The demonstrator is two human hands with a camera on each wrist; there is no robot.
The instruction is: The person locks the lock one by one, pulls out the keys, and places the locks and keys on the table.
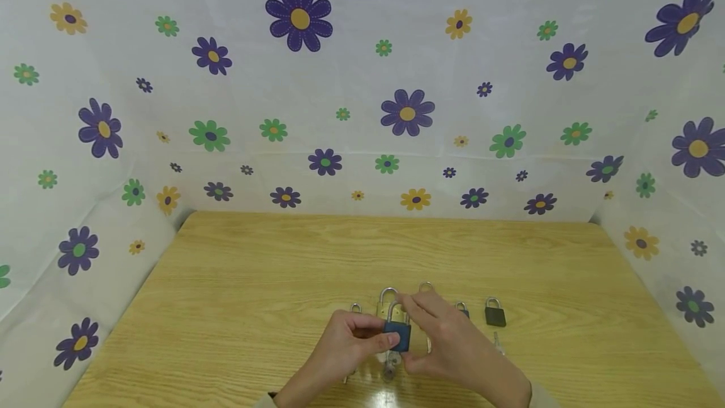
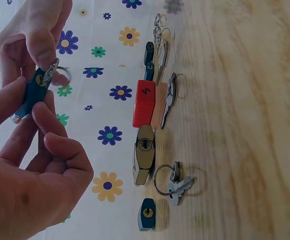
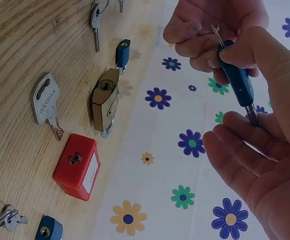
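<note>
A blue padlock (image 1: 404,336) with a silver shackle is held up above the table, between both hands. My left hand (image 1: 348,342) pinches its body, thumb flat on the front face. My right hand (image 1: 461,342) spans it lengthwise, fingertips at the top of the shackle and thumb near the underside. In the left wrist view a silver key (image 2: 50,70) with a ring stands at the padlock's keyhole, right by the right thumb. From the right wrist view, the padlock (image 3: 241,82) sits under the right thumb, its shackle against the fingers.
Behind the hands, a row of padlocks lies on the wooden table (image 1: 272,269): a small blue one (image 2: 146,215), a brass one (image 2: 144,150), a red one (image 3: 76,165), another blue one (image 3: 50,229) and a black one (image 1: 495,315). Loose keys (image 2: 177,185) lie in front. Flowered cloth (image 1: 351,80) surrounds the table.
</note>
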